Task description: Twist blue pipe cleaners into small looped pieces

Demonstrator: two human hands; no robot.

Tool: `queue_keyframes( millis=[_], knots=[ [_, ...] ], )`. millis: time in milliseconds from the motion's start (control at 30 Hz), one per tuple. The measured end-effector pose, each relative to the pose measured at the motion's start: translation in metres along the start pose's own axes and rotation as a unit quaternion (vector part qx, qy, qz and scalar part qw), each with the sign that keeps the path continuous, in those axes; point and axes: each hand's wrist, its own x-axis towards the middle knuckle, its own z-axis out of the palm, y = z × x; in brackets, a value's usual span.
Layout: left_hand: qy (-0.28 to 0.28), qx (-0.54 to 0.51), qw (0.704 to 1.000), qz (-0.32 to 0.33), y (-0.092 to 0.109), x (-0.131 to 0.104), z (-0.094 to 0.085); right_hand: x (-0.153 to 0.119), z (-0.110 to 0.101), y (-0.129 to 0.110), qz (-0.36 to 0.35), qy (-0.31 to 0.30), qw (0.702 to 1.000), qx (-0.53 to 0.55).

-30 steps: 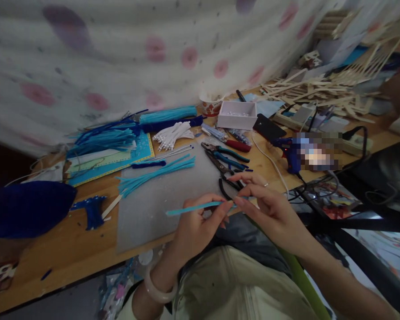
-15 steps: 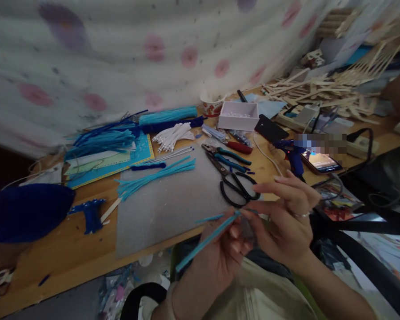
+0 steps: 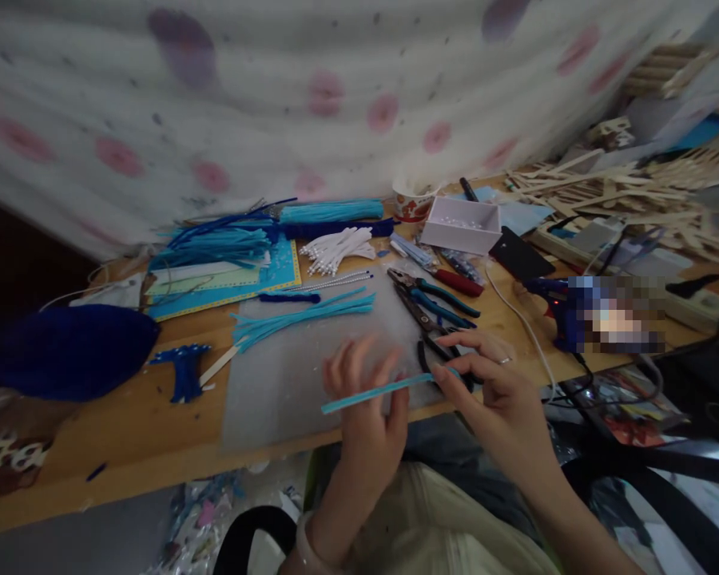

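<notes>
My right hand pinches one end of light blue pipe cleaner stems between thumb and forefinger. The stems lie close together and point left, across my left hand. That hand is open, its fingers apart and blurred; I cannot tell whether its thumb touches the stems. Beneath both hands is a grey mat. Black-handled scissors lie just beyond my right hand, partly hidden by it, with teal-handled pliers alongside. A loose bundle of light blue pipe cleaners rests on the mat's far part.
White stems lie in a pile behind the mat, near a white box of beads. A blue glue gun with cords stands at right. At left are a dark blue oval piece and a small blue pipe-cleaner piece.
My left hand has let its fingers spread, moving left and away from my right hand. The stems have swung from a steep slant to nearly level. The view has shifted left.
</notes>
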Motion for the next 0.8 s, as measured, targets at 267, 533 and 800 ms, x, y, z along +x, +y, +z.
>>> queue_keyframes(
  millis=[267,533,800],
  knots=[
    [-0.102,-0.183,0.975,-0.073,0.008,0.001,-0.01,-0.002,0.005,-0.005,-0.019,-0.043,0.999,0.007],
    [-0.078,-0.46,0.835,-0.293,0.012,-0.001,-0.007,-0.006,0.014,-0.018,-0.13,0.019,0.989,-0.074],
    [-0.161,-0.785,0.248,-0.544,0.02,0.009,-0.012,-0.012,0.01,-0.001,-0.198,0.092,0.97,-0.112]
  ],
)
